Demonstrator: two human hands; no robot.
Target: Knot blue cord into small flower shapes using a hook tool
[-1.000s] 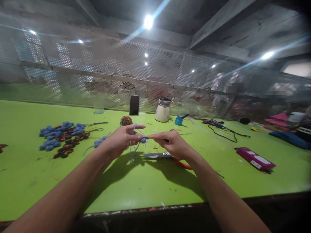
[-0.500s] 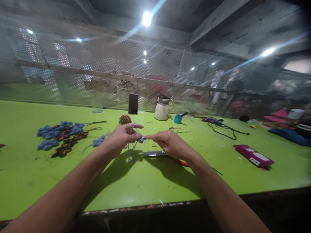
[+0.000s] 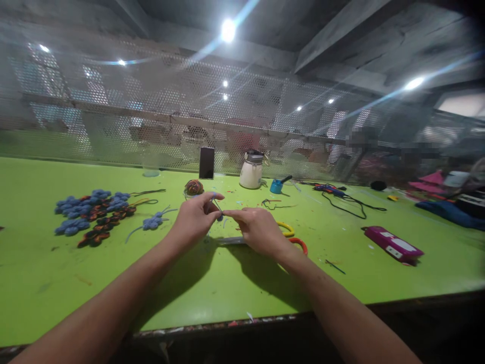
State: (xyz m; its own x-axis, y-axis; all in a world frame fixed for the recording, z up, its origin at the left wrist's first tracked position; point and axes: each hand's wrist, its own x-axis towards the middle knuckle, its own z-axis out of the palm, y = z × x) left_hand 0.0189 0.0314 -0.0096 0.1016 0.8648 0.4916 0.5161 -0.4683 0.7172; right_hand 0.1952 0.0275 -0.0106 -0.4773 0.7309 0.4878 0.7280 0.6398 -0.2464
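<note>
My left hand (image 3: 194,218) is closed on a small blue crochet piece (image 3: 220,218), with blue yarn stretched over its raised index finger. Meeting it from the right, my right hand (image 3: 261,230) has its fingers pinched on what looks like a thin crochet hook, mostly hidden by the fingers. Under the right hand lie scissors (image 3: 232,241) with red and yellow handles. A blue crocheted flower (image 3: 152,221) with loose yarn tails rests left of my left hand. Behind that hand sits a multicoloured yarn ball (image 3: 194,187).
Blue flowers (image 3: 71,206) and dark orange flowers (image 3: 99,235) are piled at left. A phone (image 3: 206,163), a pale jug (image 3: 251,173) and a blue pot (image 3: 276,187) stand along the mesh screen. At right lie a corded tool (image 3: 330,189) and a magenta box (image 3: 394,242).
Both hands have shifted slightly, and the right hand has drawn a little left and down, uncovering more of the scissor handles. The hanging yarn strands below the left hand show less.
</note>
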